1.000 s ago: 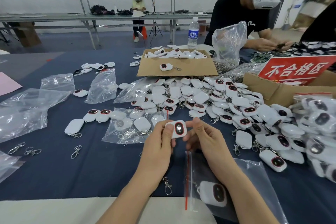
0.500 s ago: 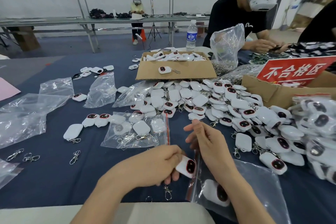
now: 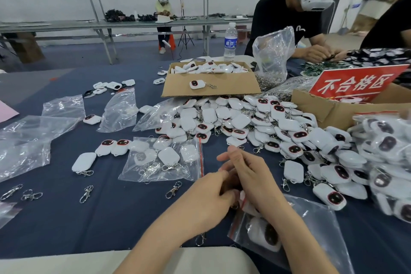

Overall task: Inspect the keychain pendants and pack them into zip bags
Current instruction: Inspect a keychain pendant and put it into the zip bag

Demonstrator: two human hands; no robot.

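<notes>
My left hand (image 3: 211,193) and right hand (image 3: 251,173) meet at the red-striped mouth of a clear zip bag (image 3: 311,224) lying on the blue cloth at the near right. The left hand's curled fingers hold a white keychain pendant (image 3: 243,199) at the bag mouth, mostly hidden behind both hands. The right hand pinches the bag's edge, its forefinger raised. One white pendant with a dark red-ringed face (image 3: 264,233) lies inside the bag. A large pile of the same pendants (image 3: 255,122) spreads across the table beyond my hands.
A zip bag holding several pendants (image 3: 164,160) lies left of my hands, with empty bags (image 3: 22,140) and loose metal clasps (image 3: 86,193) further left. A cardboard box (image 3: 211,91), a red sign (image 3: 353,84) and packed bags (image 3: 387,140) stand behind and right. A person works opposite.
My left hand carried the pendant from in front of me down to the bag mouth and pushed it in. My right hand dropped to the bag and took hold of its edge.
</notes>
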